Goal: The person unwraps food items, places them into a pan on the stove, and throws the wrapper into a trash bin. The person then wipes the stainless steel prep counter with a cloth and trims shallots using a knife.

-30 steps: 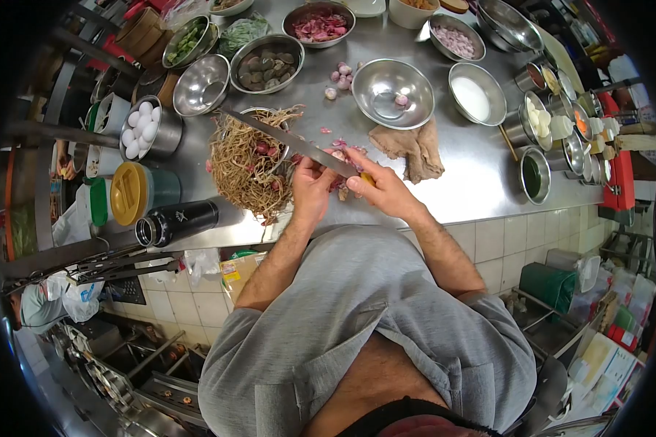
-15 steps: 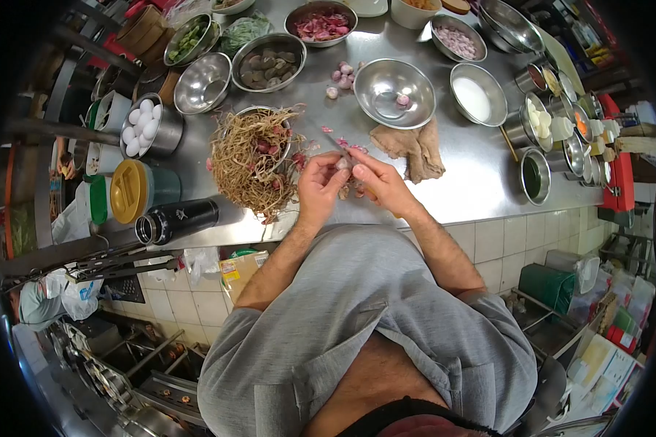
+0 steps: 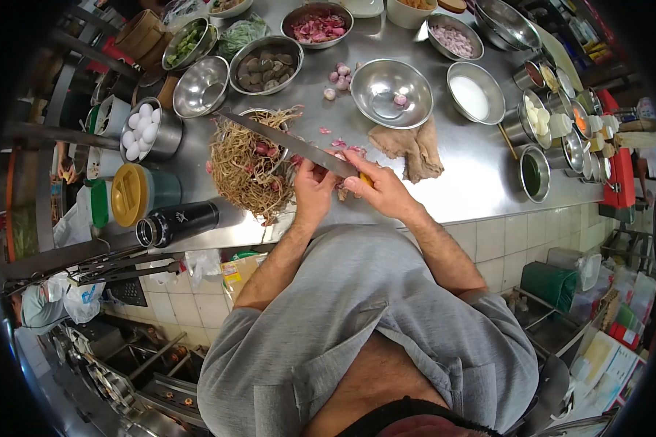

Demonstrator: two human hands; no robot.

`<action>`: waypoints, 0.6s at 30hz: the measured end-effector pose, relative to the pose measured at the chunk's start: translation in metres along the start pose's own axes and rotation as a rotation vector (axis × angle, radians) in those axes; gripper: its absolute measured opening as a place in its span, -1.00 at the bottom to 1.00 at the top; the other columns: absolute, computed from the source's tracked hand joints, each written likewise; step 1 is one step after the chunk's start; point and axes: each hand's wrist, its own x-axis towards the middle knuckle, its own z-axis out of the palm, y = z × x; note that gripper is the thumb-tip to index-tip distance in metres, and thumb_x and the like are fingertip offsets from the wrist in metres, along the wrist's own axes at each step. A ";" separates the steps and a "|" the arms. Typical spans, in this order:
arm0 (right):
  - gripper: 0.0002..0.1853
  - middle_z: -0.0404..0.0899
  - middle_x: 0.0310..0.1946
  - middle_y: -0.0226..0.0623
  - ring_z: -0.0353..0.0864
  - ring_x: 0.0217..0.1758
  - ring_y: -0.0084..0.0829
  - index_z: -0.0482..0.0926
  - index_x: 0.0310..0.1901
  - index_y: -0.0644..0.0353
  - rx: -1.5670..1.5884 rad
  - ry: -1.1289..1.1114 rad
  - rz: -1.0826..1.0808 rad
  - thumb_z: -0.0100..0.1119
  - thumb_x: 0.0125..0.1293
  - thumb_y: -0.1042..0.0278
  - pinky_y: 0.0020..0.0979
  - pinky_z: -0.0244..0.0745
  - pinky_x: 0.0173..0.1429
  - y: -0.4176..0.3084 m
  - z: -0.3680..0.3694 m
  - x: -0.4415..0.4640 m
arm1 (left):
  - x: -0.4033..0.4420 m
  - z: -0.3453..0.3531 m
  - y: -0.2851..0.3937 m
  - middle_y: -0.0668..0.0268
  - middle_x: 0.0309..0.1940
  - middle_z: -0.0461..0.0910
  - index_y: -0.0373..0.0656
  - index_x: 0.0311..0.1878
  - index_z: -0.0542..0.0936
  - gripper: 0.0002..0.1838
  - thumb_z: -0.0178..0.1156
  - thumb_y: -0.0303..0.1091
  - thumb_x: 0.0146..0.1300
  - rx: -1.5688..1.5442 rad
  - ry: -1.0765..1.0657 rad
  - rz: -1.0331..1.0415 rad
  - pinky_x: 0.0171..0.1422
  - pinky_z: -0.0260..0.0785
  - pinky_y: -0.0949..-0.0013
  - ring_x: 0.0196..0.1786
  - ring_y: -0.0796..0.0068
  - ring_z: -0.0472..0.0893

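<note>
My right hand (image 3: 383,192) is closed around the yellow handle of a knife (image 3: 291,144). Its long, wide blade points left and away, over the front of my left hand and the edge of a root pile. Closed fingers of my left hand (image 3: 313,192) hold a shallot, now mostly covered by the blade. Pink peelings (image 3: 333,138) lie on the steel just beyond. Left of my hands, dry stringy roots with red shallots (image 3: 242,164) heap over a metal bowl. Ahead, one peeled shallot (image 3: 400,100) sits inside a steel bowl (image 3: 391,120), with several more shallots (image 3: 340,76) beside it.
A brown cloth (image 3: 420,154) lies right of my hands on the steel table (image 3: 481,191). A black bottle (image 3: 178,223) rests at the front left, near a bowl of eggs (image 3: 140,131). Bowls of chopped shallots (image 3: 453,40) and white liquid (image 3: 471,96) stand right.
The knife has swung from between my fingers to lie across them, its blade now broadside and pointing left. My left hand has shifted slightly left and its fingers are tucked under the blade.
</note>
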 end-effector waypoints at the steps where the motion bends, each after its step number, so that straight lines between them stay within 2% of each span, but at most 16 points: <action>1: -0.39 0.56 -0.50 -0.25 0.54 -0.40 -0.44 0.24 0.27 0.14 0.000 -0.001 -0.001 0.03 0.27 -0.02 -0.44 0.39 -0.22 0.000 0.001 0.000 | 0.000 0.000 0.000 0.23 -0.14 0.51 -0.33 0.00 0.37 -0.71 0.12 -0.56 0.21 0.000 0.001 0.001 0.01 0.41 0.47 -0.10 0.50 0.54; 4: -0.39 0.59 -0.45 -0.23 0.57 -0.36 -0.39 0.26 0.25 0.15 0.023 0.020 0.001 0.03 0.26 -0.03 -0.42 0.41 -0.19 0.000 0.003 -0.001 | -0.002 -0.003 -0.003 0.26 -0.14 0.51 -0.30 -0.02 0.36 -0.70 0.09 -0.65 0.17 -0.004 0.016 -0.029 0.03 0.40 0.46 -0.07 0.51 0.52; 6: -0.41 0.55 -0.54 -0.31 0.52 -0.50 -0.45 0.30 0.23 0.14 0.126 0.024 0.039 0.00 0.28 -0.05 -0.47 0.40 -0.35 0.002 0.002 0.001 | -0.004 -0.007 -0.006 0.24 -0.12 0.50 -0.30 -0.05 0.36 -0.73 0.07 -0.66 0.18 0.051 -0.021 -0.047 0.07 0.39 0.45 -0.04 0.50 0.51; 7: -0.41 0.55 -0.54 -0.31 0.52 -0.50 -0.45 0.30 0.23 0.14 0.126 0.024 0.040 0.00 0.28 -0.05 -0.47 0.40 -0.35 0.001 0.001 0.000 | -0.004 -0.004 -0.006 0.24 -0.12 0.50 -0.30 -0.05 0.36 -0.73 0.07 -0.66 0.18 0.051 -0.022 -0.047 0.07 0.39 0.45 -0.04 0.50 0.51; 9: -0.41 0.42 -0.65 -0.42 0.37 -0.67 -0.58 0.31 0.22 0.17 0.501 -0.055 0.301 -0.03 0.30 -0.08 -0.55 0.25 -0.58 -0.003 -0.004 0.000 | -0.004 0.003 -0.002 0.21 -0.10 0.50 -0.30 -0.07 0.37 -0.76 0.08 -0.63 0.19 -0.015 -0.027 0.032 0.09 0.38 0.44 -0.02 0.49 0.51; 10: -0.41 0.42 -0.65 -0.42 0.37 -0.67 -0.58 0.31 0.22 0.17 0.500 -0.057 0.301 -0.03 0.30 -0.08 -0.55 0.25 -0.58 -0.003 -0.005 0.001 | -0.003 0.003 0.000 0.21 -0.10 0.50 -0.30 -0.07 0.37 -0.76 0.08 -0.63 0.19 -0.015 -0.025 0.034 0.09 0.38 0.44 -0.02 0.49 0.51; 12: -0.39 0.28 -0.71 -0.53 0.20 -0.75 -0.69 0.30 0.22 0.21 0.652 0.038 0.331 -0.05 0.30 -0.09 -0.61 0.06 -0.69 -0.003 -0.009 0.003 | 0.000 0.002 0.004 0.16 -0.08 0.49 -0.30 -0.08 0.37 -0.78 0.09 -0.56 0.22 -0.005 -0.001 -0.036 0.05 0.42 0.42 -0.05 0.43 0.53; 18: -0.35 0.34 -0.64 -0.48 0.23 -0.73 -0.67 0.23 0.26 0.26 0.542 0.030 0.264 -0.02 0.29 -0.07 -0.59 0.11 -0.67 -0.001 -0.017 0.000 | 0.004 0.002 -0.002 0.12 0.02 0.44 -0.28 -0.06 0.36 -0.79 0.07 -0.51 0.25 -0.275 0.030 -0.086 0.12 0.41 0.32 0.00 0.37 0.51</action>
